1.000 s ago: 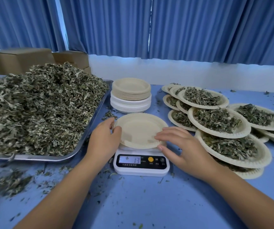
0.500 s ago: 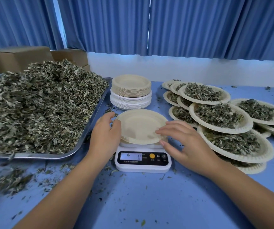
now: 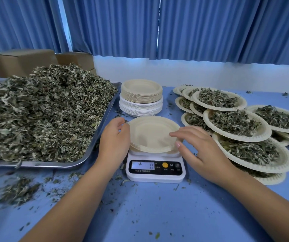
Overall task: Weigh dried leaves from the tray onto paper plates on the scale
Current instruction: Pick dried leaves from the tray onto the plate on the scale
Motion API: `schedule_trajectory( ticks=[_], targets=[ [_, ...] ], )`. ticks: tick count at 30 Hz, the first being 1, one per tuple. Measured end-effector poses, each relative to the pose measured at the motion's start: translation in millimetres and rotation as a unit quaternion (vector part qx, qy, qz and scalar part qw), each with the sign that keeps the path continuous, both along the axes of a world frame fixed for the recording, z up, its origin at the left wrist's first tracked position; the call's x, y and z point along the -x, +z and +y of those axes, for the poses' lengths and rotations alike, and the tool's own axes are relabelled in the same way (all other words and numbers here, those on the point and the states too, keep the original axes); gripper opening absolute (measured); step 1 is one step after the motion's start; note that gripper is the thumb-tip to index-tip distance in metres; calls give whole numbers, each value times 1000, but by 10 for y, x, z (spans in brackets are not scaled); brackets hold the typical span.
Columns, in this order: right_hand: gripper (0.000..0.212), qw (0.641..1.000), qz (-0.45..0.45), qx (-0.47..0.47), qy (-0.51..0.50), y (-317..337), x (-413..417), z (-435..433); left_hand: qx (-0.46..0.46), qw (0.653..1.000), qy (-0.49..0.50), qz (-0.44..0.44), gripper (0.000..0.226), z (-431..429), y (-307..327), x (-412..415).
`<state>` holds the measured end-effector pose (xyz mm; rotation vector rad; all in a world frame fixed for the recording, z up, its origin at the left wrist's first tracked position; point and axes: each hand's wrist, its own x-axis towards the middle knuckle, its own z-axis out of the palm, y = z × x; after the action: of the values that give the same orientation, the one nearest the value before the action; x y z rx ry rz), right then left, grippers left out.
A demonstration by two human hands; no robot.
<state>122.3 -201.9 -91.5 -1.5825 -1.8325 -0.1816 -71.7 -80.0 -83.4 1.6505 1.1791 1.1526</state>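
Observation:
An empty beige paper plate [image 3: 150, 133] sits tilted on the white digital scale [image 3: 155, 177], and a second plate edge shows under its near left rim. The scale's display reads 0. My left hand [image 3: 114, 137] pinches the plate's left rim. My right hand [image 3: 203, 154] has its fingers on the right rim with the thumb at the edge. A big heap of dried leaves [image 3: 44, 110] fills the metal tray [image 3: 53, 164] to the left of the scale.
A stack of empty plates [image 3: 141, 98] stands just behind the scale. Several filled plates [image 3: 236, 123] overlap on the right of the blue table. Cardboard boxes [image 3: 21, 63] stand behind the tray. Loose leaf crumbs [image 3: 18, 191] lie on the near left.
The scale reading dropped from 13 to 0. Both hands stay at the plate's rims, and the top plate's near edge now sits raised off the one beneath.

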Motion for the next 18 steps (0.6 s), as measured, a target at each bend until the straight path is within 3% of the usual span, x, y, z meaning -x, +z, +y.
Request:
schedule_trajectory(
  ticks=[7, 12, 18],
  targets=[
    [18, 1000, 30, -10, -5, 131, 79, 90, 5, 999, -8, -34, 39, -22, 48, 8],
    [16, 999, 31, 40, -16, 401, 335, 452, 28, 996, 3, -84, 35, 25, 57, 10],
    [18, 992, -16, 102, 66, 580, 971, 1158, 138, 969, 39, -201, 27, 96, 93, 45]
  ],
)
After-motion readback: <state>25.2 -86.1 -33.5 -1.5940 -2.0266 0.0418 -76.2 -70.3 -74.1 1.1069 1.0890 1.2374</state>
